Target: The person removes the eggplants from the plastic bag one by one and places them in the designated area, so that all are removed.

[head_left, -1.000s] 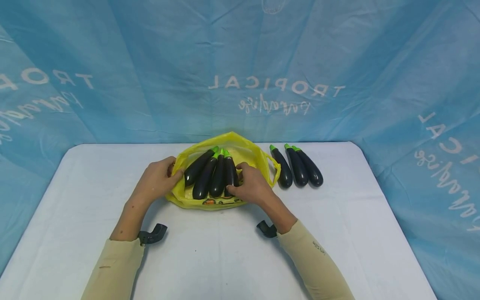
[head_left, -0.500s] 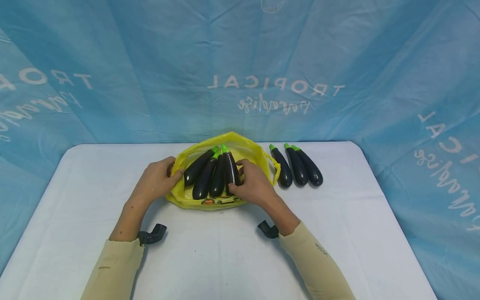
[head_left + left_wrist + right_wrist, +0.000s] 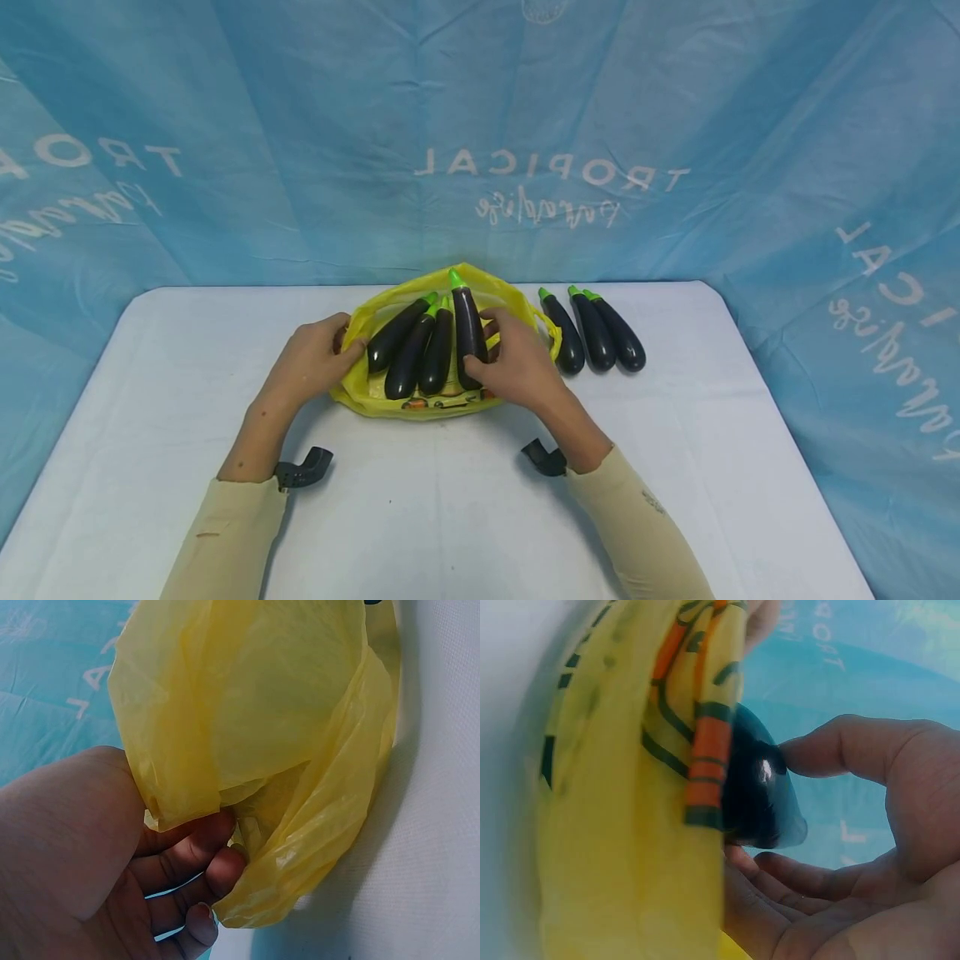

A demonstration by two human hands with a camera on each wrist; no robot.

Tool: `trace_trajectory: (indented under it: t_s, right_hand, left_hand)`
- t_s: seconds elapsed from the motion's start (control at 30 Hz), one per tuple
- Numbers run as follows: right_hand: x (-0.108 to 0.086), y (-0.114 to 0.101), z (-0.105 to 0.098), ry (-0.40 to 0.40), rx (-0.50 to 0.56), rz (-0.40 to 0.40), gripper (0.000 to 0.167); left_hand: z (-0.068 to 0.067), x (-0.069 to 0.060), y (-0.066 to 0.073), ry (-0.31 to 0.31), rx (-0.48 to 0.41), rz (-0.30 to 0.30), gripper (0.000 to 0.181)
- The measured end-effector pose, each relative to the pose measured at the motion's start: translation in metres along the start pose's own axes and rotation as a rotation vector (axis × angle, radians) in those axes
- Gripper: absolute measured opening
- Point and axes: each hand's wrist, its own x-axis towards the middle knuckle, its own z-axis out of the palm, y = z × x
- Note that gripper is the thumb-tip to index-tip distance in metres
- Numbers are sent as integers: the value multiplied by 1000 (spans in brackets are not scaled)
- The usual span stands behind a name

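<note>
A yellow plastic bag (image 3: 365,403) lies with its mouth spread at the back middle of the table, and several dark eggplants with green stems lie in its opening. My left hand (image 3: 311,362) grips the bag's left edge; in the left wrist view the fingers (image 3: 217,874) curl at the yellow plastic (image 3: 277,697). With thumb and fingers, my right hand (image 3: 519,362) holds the rightmost eggplant (image 3: 468,325), its stem pointing to the back over the bag's rim. The right wrist view shows the dark rounded end (image 3: 761,787) between thumb and fingers, partly hidden by the printed bag (image 3: 630,847).
Three more eggplants (image 3: 597,337) lie side by side on the white table (image 3: 442,517), just right of the bag's handle loop. A blue cloth with white lettering (image 3: 480,100) hangs behind the table and along both sides.
My right hand has moved slightly right and back with the rightmost eggplant, which now stands apart from the others in the bag. My left hand has stayed at the bag's edge.
</note>
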Motion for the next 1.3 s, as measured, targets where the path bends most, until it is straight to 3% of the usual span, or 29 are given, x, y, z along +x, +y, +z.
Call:
trace_trajectory:
  t_s: [0.37, 0.9, 1.3]
  right_hand:
    - [-6, -2, -18, 51, 4, -29, 65]
    - [-13, 8, -46, 101, 76, 23, 63]
    - [-13, 25, -66, 166, 50, 73, 60]
  left_hand:
    - [0, -2, -1, 8, -1, 3, 17]
    - [-2, -2, 2, -7, -15, -1, 17]
    - [-4, -2, 2, -25, -18, -18, 17]
